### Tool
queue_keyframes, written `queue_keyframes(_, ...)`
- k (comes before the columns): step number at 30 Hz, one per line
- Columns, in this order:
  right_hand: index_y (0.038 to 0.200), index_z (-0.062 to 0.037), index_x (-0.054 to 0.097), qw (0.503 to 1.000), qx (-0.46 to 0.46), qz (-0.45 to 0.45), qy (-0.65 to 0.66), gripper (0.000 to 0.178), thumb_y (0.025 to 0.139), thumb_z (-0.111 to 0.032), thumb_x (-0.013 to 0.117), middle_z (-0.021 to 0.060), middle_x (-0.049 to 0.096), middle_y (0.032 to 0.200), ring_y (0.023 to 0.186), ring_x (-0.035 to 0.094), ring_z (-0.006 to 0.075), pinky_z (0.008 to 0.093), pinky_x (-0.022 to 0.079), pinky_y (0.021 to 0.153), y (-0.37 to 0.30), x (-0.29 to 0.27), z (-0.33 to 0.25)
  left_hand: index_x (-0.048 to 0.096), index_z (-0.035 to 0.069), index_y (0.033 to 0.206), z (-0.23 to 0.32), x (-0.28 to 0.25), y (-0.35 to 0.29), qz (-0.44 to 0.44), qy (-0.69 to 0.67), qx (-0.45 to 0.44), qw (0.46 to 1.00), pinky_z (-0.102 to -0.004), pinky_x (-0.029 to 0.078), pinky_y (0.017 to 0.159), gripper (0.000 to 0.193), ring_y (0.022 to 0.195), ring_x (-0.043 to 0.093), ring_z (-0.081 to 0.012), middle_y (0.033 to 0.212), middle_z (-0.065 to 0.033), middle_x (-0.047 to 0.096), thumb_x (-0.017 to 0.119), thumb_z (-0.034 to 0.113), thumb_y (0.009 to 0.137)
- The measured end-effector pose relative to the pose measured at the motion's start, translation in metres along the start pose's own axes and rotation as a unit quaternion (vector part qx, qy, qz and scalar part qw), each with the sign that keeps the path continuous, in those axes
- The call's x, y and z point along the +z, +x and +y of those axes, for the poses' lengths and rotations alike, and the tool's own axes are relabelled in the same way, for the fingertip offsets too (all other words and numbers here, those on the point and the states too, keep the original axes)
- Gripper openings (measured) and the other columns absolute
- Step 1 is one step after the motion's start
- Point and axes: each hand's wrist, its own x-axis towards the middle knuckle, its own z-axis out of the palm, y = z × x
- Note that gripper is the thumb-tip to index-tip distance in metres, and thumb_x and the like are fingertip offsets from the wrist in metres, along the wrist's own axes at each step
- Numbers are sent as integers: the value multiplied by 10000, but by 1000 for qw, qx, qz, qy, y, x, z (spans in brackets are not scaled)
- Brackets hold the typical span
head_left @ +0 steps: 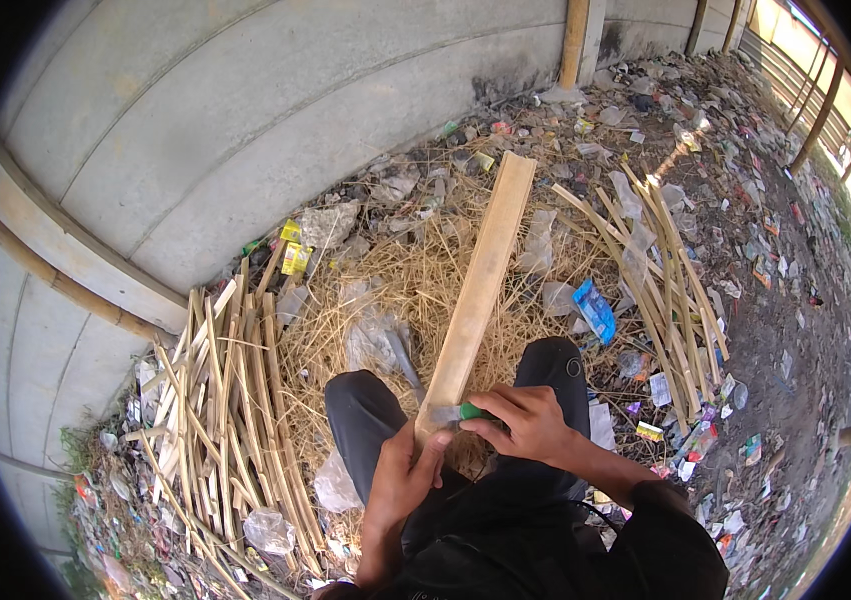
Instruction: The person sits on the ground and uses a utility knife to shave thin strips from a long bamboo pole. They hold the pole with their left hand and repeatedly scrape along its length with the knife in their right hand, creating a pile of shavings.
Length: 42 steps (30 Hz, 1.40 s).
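Observation:
A long, wide piece of split bamboo slants up and away from between my knees, hollow side up. My left hand is closed around its near end, the thumb lying on top beside the blade. In my right hand, fingers wrapped around it, is a green-handled tool. Its short metal blade rests across the bamboo near that end; the palm hides part of the handle. Just left of the bamboo, by my left knee, a grey flat metal blade lies on the straw.
Thin bamboo strips are piled at left and in a smaller bundle at right. Straw covers the ground in front. Scattered litter surrounds it, including a blue wrapper. A concrete wall runs along the left and back.

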Motion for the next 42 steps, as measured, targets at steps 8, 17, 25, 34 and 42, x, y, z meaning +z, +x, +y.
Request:
queue_keyframes(8, 1107, -148, 735, 1000, 9, -3, -29, 289, 977, -394, 812, 13, 714, 830, 633, 716, 212, 344, 546, 529, 5, -5, -5, 657, -21, 1146, 1, 2, -3, 15, 23, -8, 1000, -259, 491, 508, 327, 578, 543, -61, 703, 10, 575, 646, 306, 1141)
queue_keyframes(17, 1068, -137, 749, 998, 27, 24, -51, 260, 956, -353, 840, 6, 732, 827, 609, 708, 219, 342, 532, 527, 11, -18, -1, 697, -56, 1238, -8, -1, -8, 9, 21, -27, 999, -290, 482, 513, 375, 545, 590, -92, 683, -15, 607, 676, 300, 1123)
queue_keyframes(25, 1085, -101, 765, 992, 64, 69, -86, 243, 956, -289, 847, 39, 792, 926, 654, 743, 251, 363, 558, 554, 27, -39, 34, 691, -68, 1195, -16, -7, -25, 0, 24, -62, 998, -296, 478, 516, 385, 543, 594, -101, 687, -21, 610, 672, 310, 1125)
queue_keyframes(34, 1089, -69, 789, 988, 88, 96, -85, 260, 983, -304, 824, 90, 810, 972, 711, 765, 281, 370, 579, 610, 40, -44, 80, 691, -53, 1139, -28, -17, -40, -3, 39, -106, 994, -294, 476, 522, 378, 551, 604, -108, 696, -27, 619, 681, 324, 1118)
queue_keyframes(42, 1131, -19, 782, 936, 276, 179, -128, 340, 1068, -349, 729, 165, 756, 856, 633, 662, 255, 401, 510, 615, 60, -101, 173, 698, -40, 1096, -39, -34, -71, -77, 51, -153, 984, -291, 466, 514, 400, 549, 609, -103, 679, -24, 627, 697, 361, 1108)
